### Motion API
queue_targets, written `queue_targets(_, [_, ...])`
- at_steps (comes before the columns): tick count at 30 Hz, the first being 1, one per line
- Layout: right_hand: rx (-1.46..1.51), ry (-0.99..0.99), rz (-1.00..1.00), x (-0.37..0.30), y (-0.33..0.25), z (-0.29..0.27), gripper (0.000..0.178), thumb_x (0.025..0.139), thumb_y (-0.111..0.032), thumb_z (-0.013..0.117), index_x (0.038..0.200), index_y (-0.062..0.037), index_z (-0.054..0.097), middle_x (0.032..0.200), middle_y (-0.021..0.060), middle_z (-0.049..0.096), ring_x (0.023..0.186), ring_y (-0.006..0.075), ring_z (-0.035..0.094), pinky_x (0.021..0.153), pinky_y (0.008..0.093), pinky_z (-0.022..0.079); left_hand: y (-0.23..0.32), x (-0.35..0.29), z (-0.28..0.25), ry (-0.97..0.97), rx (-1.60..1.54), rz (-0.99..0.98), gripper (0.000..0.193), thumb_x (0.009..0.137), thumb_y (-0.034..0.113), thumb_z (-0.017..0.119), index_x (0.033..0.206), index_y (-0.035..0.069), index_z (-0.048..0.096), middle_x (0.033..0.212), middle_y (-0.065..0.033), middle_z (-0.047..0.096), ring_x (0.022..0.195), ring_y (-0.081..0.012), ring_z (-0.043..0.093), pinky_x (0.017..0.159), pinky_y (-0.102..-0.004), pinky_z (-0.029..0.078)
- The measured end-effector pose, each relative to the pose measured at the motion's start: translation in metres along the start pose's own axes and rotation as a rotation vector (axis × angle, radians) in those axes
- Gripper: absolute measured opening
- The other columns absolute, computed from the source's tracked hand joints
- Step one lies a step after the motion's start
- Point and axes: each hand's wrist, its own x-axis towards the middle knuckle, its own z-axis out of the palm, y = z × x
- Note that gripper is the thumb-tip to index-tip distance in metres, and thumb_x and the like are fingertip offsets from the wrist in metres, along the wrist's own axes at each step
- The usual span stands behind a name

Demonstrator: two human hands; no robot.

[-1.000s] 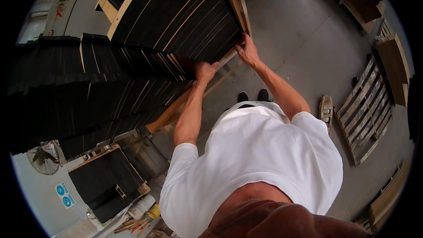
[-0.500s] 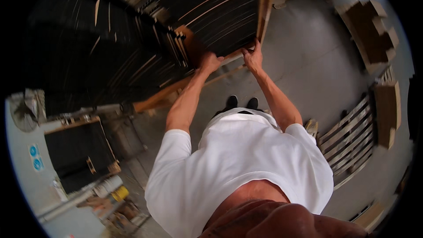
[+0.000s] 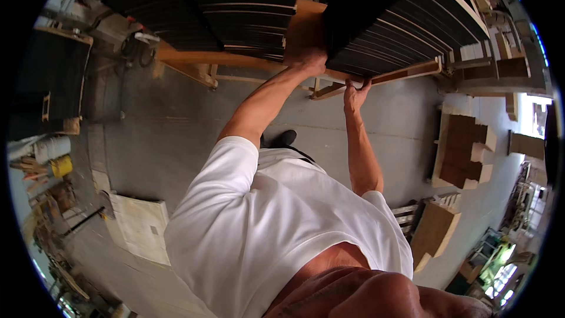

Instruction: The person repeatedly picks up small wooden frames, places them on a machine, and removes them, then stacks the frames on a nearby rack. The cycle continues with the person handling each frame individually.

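Two stacks of thin black panels with pale edges lie ahead of me: a left stack (image 3: 241, 15) and a right stack (image 3: 406, 35). My left hand (image 3: 308, 62) is closed at the near left corner of the right stack, its fingertips partly hidden. My right hand (image 3: 356, 90) grips the same stack's near edge from below, thumb and fingers bent around it. Both seem to hold the edge of a black panel; how many panels are in the grip cannot be made out. A brown board (image 3: 305, 23) stands between the stacks, close beside my left hand.
An orange-brown wooden beam (image 3: 206, 58) runs under the left stack. Wooden framing (image 3: 406, 72) supports the right one. Brown stepped boxes (image 3: 462, 147) and another cardboard-coloured block (image 3: 435, 229) stand at right. A whitish panel (image 3: 141, 227) lies behind on the left, on the grey floor (image 3: 170, 118).
My body and view have turned, and the stacks now sit farther right in view. Both hands have stayed at the right stack's near edge, the right hand now lower in the picture.
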Motion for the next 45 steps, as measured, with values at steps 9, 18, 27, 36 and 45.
queue_targets(9, [-0.072, -0.161, 0.159, -0.046, 0.043, -0.012, 0.070, 0.083, -0.008, 0.065, 0.142, 0.0001, 0.027, 0.139, 0.0146, 0.042, 0.116, 0.0281, 0.052, 0.090, 0.0331, 0.045, -0.040, -0.013, 0.053, 0.268, -0.286, 0.152, 0.050, 0.072, 0.009, 0.066, 0.120, 0.000, 0.052, 0.111, -0.0231, 0.061, 0.100, -0.0389, 0.060, 0.084, -0.0448, 0.050])
queue_targets(18, [-0.188, -0.517, 0.821, -0.264, 0.095, 0.075, 0.043, 0.088, -0.028, 0.064, 0.107, 0.0085, 0.054, 0.089, 0.0145, 0.062, 0.068, 0.0269, 0.067, 0.046, 0.0294, 0.048, -0.251, -0.296, 0.082, -0.100, -0.481, -0.162, 0.053, 0.073, 0.031, 0.071, 0.113, -0.001, 0.057, 0.111, -0.0232, 0.060, 0.104, -0.0373, 0.058, 0.090, -0.0437, 0.046])
queue_targets(27, [-0.167, -1.175, 0.641, -0.396, 0.018, 0.428, 0.061, 0.088, -0.043, 0.063, 0.120, 0.0066, 0.049, 0.102, 0.0169, 0.059, 0.077, 0.0275, 0.067, 0.055, 0.0321, 0.052, -0.545, -0.564, -0.026, 0.604, -0.817, -1.100, 0.043, 0.088, 0.044, 0.058, 0.091, 0.002, 0.066, 0.081, -0.0141, 0.065, 0.079, -0.0253, 0.062, 0.072, -0.0384, 0.049])
queue_targets(36, [-0.420, -1.389, 0.752, -0.555, -0.037, 0.718, 0.093, 0.082, -0.070, 0.051, 0.145, -0.0049, 0.029, 0.137, 0.0211, 0.044, 0.114, 0.0334, 0.056, 0.077, 0.0382, 0.051, -0.730, -0.745, -0.055, 0.874, -1.583, -1.315, 0.052, 0.091, 0.056, 0.051, 0.104, 0.006, 0.060, 0.092, -0.0052, 0.063, 0.079, -0.0178, 0.059, 0.069, -0.0304, 0.048])
queue_targets(45, [-0.304, -1.744, 0.197, -0.732, -0.205, 0.971, 0.096, 0.085, -0.074, 0.038, 0.151, -0.0087, 0.012, 0.156, 0.0170, 0.012, 0.141, 0.0374, 0.019, 0.112, 0.0510, 0.018, -0.966, -0.922, -0.212, 1.219, -1.623, -1.160, 0.080, 0.089, 0.074, 0.028, 0.119, 0.007, 0.060, 0.105, -0.0030, 0.064, 0.092, -0.0160, 0.055, 0.080, -0.0332, 0.043])
